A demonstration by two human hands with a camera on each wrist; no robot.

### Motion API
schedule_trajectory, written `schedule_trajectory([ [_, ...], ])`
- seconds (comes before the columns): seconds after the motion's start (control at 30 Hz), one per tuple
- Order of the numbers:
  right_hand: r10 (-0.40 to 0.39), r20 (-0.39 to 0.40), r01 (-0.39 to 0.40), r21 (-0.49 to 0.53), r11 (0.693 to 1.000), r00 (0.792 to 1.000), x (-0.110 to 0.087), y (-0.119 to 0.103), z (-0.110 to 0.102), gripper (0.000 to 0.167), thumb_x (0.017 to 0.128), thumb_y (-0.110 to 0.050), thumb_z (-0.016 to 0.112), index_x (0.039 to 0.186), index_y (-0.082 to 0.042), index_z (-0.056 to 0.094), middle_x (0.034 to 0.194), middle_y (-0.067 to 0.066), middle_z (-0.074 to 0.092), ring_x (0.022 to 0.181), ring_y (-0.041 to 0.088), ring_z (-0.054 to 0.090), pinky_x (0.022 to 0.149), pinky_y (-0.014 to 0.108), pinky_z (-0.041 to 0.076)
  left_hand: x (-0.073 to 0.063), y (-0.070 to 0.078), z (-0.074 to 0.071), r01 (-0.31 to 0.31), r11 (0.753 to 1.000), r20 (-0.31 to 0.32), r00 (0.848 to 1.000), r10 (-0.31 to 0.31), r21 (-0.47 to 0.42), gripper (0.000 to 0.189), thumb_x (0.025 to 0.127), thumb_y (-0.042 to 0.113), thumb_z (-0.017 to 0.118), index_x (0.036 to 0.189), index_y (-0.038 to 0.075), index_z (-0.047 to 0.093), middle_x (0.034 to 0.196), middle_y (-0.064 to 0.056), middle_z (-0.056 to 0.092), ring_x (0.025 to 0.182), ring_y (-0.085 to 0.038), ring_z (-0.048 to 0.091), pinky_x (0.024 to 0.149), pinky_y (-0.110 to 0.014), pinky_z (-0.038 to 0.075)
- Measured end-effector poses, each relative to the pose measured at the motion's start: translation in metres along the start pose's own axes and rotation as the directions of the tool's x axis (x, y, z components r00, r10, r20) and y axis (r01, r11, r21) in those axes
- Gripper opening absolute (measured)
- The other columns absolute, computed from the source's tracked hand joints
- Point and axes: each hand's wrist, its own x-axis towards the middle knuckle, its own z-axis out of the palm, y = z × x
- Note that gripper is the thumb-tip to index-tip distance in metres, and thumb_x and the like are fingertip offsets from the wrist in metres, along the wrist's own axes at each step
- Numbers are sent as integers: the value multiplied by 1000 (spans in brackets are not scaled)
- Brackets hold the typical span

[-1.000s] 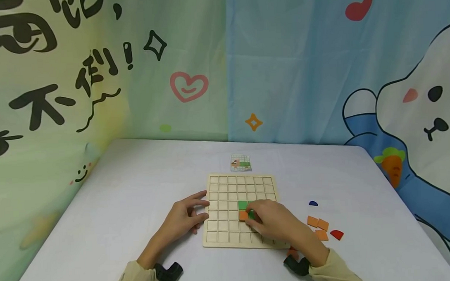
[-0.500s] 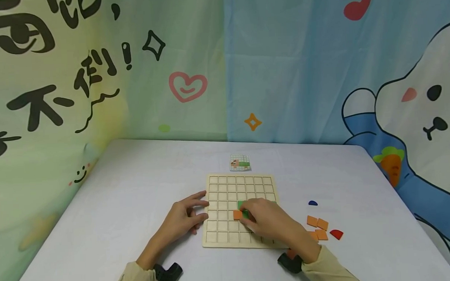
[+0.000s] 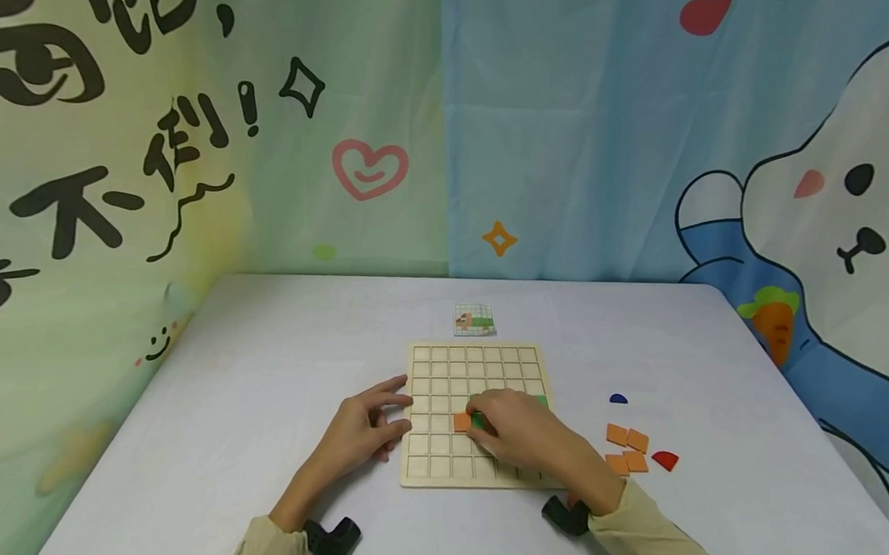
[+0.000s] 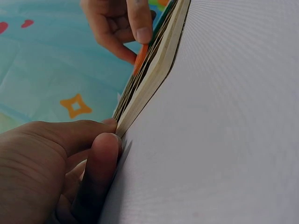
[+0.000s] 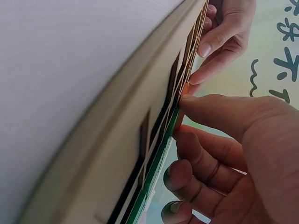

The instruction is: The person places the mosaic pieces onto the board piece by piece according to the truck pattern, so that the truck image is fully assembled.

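The right hand (image 3: 519,428) pinches an orange square tile (image 3: 461,422) between thumb and index finger on a pale wooden grid board (image 3: 440,467), whose left edge the left hand (image 3: 361,426) touches with loosely parted fingers, a small printed card (image 3: 474,319) lying beyond.

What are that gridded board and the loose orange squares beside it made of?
The gridded board looks like plain wood, perhaps plywood, with a matte, unpainted finish: its surface and edge are pale tan. The orange squares could be painted wood or plastic; their faces look flat and evenly coloured, but they're too small to tell.
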Motion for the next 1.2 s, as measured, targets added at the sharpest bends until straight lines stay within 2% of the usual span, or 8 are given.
schedule_trajectory([
  [0.53,-2,6,2,12,1000,1000,-1,-3,-3,24,98,-27,77,115,-10,76,108,2,78,81,10,59,67,26,50,1,-1,0,14,999,-7,1000,-14,32,38,93,9,80,130,4,74,164,-10,51,51,-10,61,47,-29,59],
  [0.8,-4,-24,5,34,999,1000,-10,4,-11,21,99,-23,76,116,-11,76,87,-6,69,71,7,49,61,22,43,-1,0,0,-22,1000,6,1000,22,-13,38,93,9,80,130,1,73,165,-15,49,51,-11,60,46,-29,57],
  [0.9,6,-34,-5,30,1000,999,-16,8,-14,22,99,-23,76,117,-11,76,90,-5,71,70,7,49,60,23,42,0,0,0,-23,1000,9,1000,24,-15,38,93,8,80,130,1,73,165,-15,49,51,-10,60,46,-28,58],
  [1.03,17,-57,-17,2,1000,998,-24,17,-16,23,98,-24,77,118,-11,76,105,-2,77,76,6,53,65,24,47,0,-1,0,-25,1000,9,1000,25,-13,38,93,7,80,130,1,73,165,-15,48,51,-10,60,46,-28,58],
  [1.13,38,-62,-38,-1,999,997,-30,25,-17,25,98,-26,77,118,-12,76,94,-7,74,74,3,52,64,23,47,0,-1,0,-28,1000,8,1000,28,-11,39,93,8,80,130,0,73,165,-16,48,52,-9,60,46,-28,58],
  [1.2,59,-60,-58,9,998,996,-33,30,-18,26,98,-27,77,119,-12,76,83,-11,66,70,2,49,61,21,44,0,-1,-1,-28,1000,8,1000,28,-10,38,93,8,80,130,0,73,165,-16,48,51,-9,60,46,-29,58],
])
